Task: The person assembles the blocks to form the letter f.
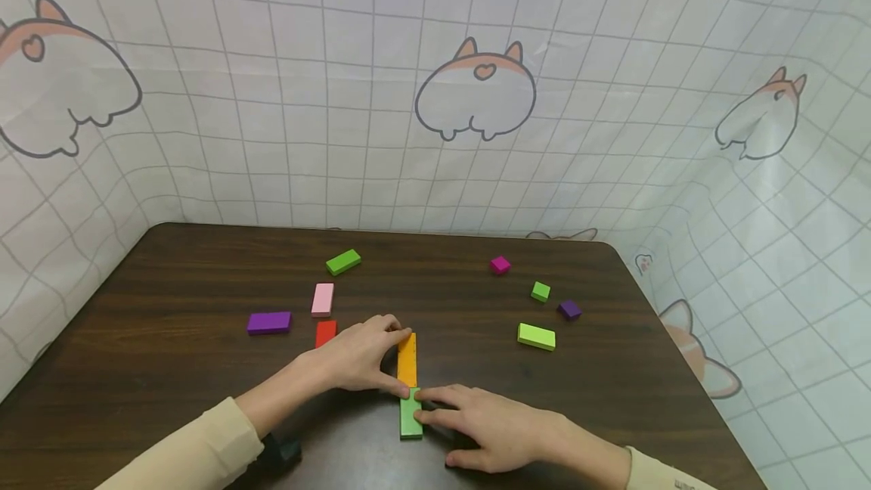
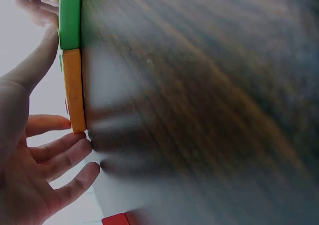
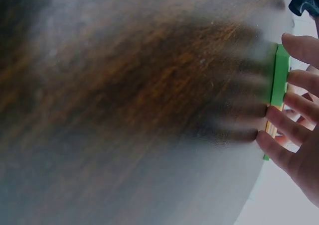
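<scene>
An orange block (image 1: pixel 407 360) and a green block (image 1: pixel 411 418) lie end to end in a line on the table. My left hand (image 1: pixel 361 354) spans the orange block from its left side, fingers at its far end and thumb at the green block's far corner. In the left wrist view, the thumb reaches along the green block (image 2: pixel 71 18) while the fingers spread by the end of the orange block (image 2: pixel 75 90). From the right, my right hand (image 1: pixel 497 426) touches the green block's side with its extended fingertips; its thumb stays apart from the block.
Left of the line lie a red block (image 1: pixel 326 333), a pink block (image 1: pixel 323 299), a purple block (image 1: pixel 269 323) and a green block (image 1: pixel 343 262). At right are a yellow-green block (image 1: pixel 536 336) and magenta (image 1: pixel 500 265), green (image 1: pixel 540 291) and dark purple (image 1: pixel 569 310) cubes.
</scene>
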Demonstrator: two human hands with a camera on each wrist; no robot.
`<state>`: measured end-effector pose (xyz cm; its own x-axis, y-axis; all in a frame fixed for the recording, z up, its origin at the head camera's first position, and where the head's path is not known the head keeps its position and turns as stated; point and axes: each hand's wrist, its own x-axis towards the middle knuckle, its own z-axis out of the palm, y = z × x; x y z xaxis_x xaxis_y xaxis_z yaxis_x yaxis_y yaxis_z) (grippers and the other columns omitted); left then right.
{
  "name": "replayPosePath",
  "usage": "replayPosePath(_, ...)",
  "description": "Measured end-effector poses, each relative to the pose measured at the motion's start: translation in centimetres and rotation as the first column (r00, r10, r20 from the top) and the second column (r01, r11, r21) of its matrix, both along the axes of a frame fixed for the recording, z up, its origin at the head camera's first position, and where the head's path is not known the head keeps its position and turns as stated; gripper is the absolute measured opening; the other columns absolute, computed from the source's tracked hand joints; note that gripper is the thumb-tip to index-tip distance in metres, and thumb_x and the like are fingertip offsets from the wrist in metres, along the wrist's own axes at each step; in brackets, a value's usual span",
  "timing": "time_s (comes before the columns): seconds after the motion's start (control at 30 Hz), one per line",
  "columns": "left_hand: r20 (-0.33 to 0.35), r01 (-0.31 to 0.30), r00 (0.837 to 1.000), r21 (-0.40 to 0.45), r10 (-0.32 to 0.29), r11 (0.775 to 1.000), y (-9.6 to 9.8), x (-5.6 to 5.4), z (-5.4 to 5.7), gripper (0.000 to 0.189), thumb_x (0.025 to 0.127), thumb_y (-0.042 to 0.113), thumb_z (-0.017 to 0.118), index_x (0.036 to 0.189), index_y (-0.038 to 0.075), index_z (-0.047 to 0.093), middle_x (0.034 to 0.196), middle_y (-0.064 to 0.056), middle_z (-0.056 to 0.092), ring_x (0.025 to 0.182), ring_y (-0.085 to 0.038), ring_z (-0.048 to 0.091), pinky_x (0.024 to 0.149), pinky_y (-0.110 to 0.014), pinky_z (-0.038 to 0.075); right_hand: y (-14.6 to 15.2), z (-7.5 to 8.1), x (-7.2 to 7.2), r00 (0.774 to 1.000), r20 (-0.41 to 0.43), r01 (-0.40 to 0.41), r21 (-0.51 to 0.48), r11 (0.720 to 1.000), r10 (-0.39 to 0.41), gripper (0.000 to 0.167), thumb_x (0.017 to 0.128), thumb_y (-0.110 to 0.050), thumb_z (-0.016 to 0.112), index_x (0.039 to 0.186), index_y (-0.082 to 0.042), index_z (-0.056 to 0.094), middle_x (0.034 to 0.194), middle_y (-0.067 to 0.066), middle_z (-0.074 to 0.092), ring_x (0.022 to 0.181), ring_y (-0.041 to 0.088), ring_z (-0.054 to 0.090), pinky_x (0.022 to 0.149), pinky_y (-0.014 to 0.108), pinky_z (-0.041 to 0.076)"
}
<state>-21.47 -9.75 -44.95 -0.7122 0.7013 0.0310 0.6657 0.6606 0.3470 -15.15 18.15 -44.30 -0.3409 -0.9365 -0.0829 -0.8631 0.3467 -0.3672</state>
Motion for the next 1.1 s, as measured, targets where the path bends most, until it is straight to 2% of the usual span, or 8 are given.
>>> replayPosePath(0.3,0.034,0.006,0.999,0.005,-0.006,1.000,-0.16,0.11,0.09,0.093,0.082,0.061,0.080,0.149,0.002,0.053,0.129,-0.006,0.054,0.102,-0.017,0.053,0.082,-0.031,0.053,-0.11,-0.21,-0.21,1.000,-0.004,-0.002,-0.014,1.000,0.002,0.059,0.105,-0.032,0.060,0.158,-0.015,0.041,0.164,0.006,0.032,0.145,0.021,0.038,0.112,0.039,0.040)
replayPosePath(0.57,0.059,0.007,0.998,-0.002,-0.007,1.000,-0.34,0.18,0.02,0.093,0.084,0.061,0.078,0.151,0.003,0.051,0.131,-0.006,0.053,0.105,-0.017,0.052,0.085,-0.033,0.053,-0.19,-0.29,-0.10,0.999,0.011,0.034,-0.022,0.999,-0.033,0.061,0.104,-0.032,0.063,0.158,-0.018,0.040,0.167,0.005,0.026,0.144,0.021,0.039,0.112,0.042,0.040)
replayPosePath(0.93,0.067,0.003,0.998,-0.009,-0.003,1.000,-0.31,0.18,0.10,0.093,0.084,0.060,0.078,0.152,0.003,0.050,0.133,-0.006,0.052,0.108,-0.018,0.051,0.089,-0.036,0.052,-0.26,-0.52,-0.19,0.998,-0.044,0.040,-0.009,0.999,-0.040,0.067,0.104,-0.035,0.062,0.160,-0.010,0.035,0.168,0.003,0.025,0.144,0.017,0.038,0.112,0.040,0.039)
replayPosePath(1.1,0.073,0.008,0.997,-0.012,-0.007,1.000,-0.32,0.18,0.17,0.093,0.085,0.060,0.078,0.152,0.003,0.049,0.133,-0.006,0.051,0.108,-0.018,0.051,0.089,-0.036,0.051,-0.34,-0.41,-0.29,0.999,-0.027,0.045,-0.012,0.999,-0.045,0.065,0.104,-0.034,0.063,0.159,-0.011,0.037,0.167,0.006,0.026,0.143,0.018,0.039,0.112,0.040,0.040)
